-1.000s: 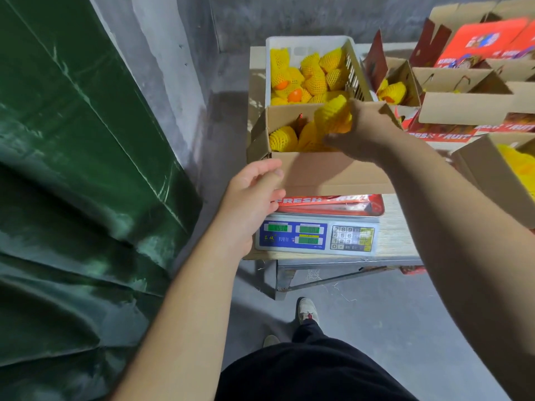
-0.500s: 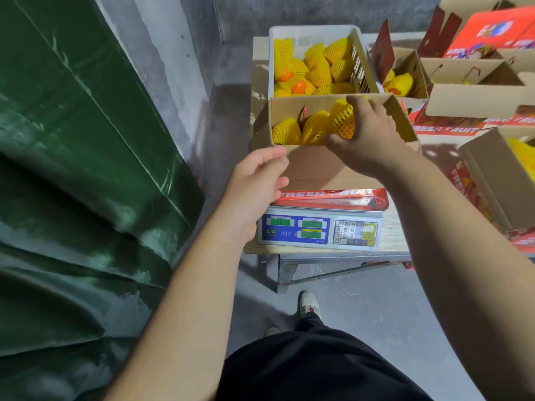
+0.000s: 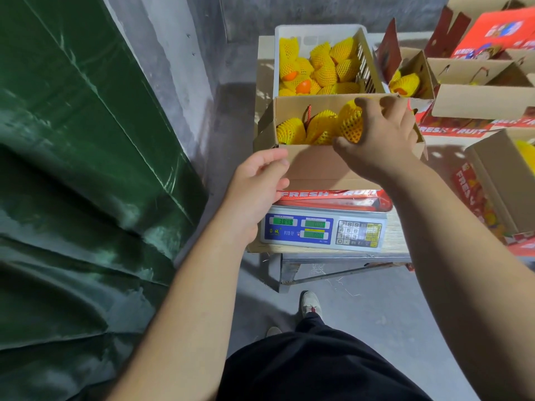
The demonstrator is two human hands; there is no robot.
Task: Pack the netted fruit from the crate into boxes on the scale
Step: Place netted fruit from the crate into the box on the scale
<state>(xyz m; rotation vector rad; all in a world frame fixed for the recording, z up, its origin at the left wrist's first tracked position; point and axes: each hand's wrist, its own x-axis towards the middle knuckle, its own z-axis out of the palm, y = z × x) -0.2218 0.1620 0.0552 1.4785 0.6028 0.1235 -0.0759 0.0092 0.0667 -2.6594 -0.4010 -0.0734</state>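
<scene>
An open cardboard box stands on a digital scale at the table's near edge. Inside lie several fruits in yellow foam net. My right hand grips one more netted fruit low inside the box at its right side. My left hand rests with relaxed fingers against the box's near left corner. Behind the box a white plastic crate holds several netted fruits, two with orange skin showing.
More cardboard boxes with red printed sides crowd the table to the right, one holding netted fruit. A green tarp hangs at the left. My shoes and the concrete floor show below the table.
My right hand has carried the netted fruit from above the box's far rim down into the box. My left hand stayed at the box's corner.
</scene>
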